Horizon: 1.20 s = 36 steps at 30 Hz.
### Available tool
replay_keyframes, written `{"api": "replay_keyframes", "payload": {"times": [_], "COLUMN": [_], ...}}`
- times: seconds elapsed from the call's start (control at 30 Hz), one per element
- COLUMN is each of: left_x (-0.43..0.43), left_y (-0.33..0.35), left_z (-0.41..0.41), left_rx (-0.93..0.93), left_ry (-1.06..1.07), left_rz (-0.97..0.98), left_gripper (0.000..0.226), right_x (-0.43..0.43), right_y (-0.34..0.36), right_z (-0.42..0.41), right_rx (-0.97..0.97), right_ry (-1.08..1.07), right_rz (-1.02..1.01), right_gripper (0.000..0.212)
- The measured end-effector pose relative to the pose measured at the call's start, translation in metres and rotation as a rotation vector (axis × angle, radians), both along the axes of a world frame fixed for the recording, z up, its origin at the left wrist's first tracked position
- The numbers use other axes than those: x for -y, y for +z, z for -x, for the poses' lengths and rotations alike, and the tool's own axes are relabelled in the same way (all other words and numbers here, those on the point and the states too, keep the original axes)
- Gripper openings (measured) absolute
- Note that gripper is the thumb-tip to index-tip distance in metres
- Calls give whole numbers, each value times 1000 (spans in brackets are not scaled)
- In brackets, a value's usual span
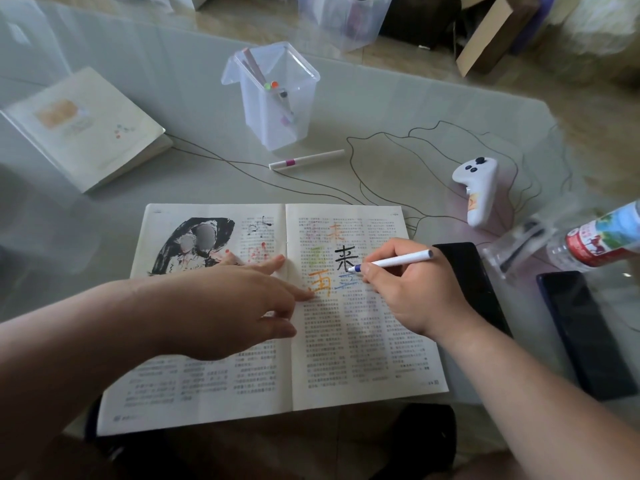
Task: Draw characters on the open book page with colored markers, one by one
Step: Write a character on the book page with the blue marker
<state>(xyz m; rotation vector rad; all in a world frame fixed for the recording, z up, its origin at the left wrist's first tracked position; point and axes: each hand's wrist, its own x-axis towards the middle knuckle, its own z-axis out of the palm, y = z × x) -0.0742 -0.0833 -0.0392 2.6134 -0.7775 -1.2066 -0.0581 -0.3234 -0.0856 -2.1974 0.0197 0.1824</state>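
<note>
Finding: right hand (410, 294) fingers pinch blue marker (398, 261); left hand (235, 306) fingers released on book (363, 362). Risk: left fingertip may smear orange character (321, 284).

Table (415, 109) carries open book (363, 341), loose marker (306, 159), tub (299, 109) (clear plastic).

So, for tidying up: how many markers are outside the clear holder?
2. A blue marker in the right hand, and a pink-banded marker lying near the holder. Arms could hide others.
</note>
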Motion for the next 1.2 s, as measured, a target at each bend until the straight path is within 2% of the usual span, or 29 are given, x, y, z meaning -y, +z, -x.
{"api": "replay_keyframes", "payload": {"times": [0.17, 0.37, 0.5, 0.67, 0.8, 0.93, 1.2], "left_x": [-1, -1, 0, 0, 0, -2, -4], "left_y": [0, 1, 2, 2, 0, -2, -11], "left_z": [1, 1, 0, 1, 0, -1, -3], "left_rx": [4, 5, -1, -8, -2, -1, 38], "left_ry": [-1, -1, -1, 6, 17, 11, -16], "left_rz": [9, 4, -2, 7, 11, 18, 22], "left_gripper": [33, 34, 35, 34, 35, 33, 32], "right_x": [-1, -1, 1, 1, 0, 4, 4], "right_y": [1, 3, 3, 1, 3, 1, -2], "right_z": [4, 4, 4, 5, 6, 2, 4], "right_rx": [-25, -156, -112, -66, -109, -89, -53], "right_ry": [14, 53, 22, 85, 154, 11, 58], "right_rz": [-9, 16, -104, -1, 1, -115, -32], "right_gripper": [16, 15, 17, 16, 12, 13, 18]}}
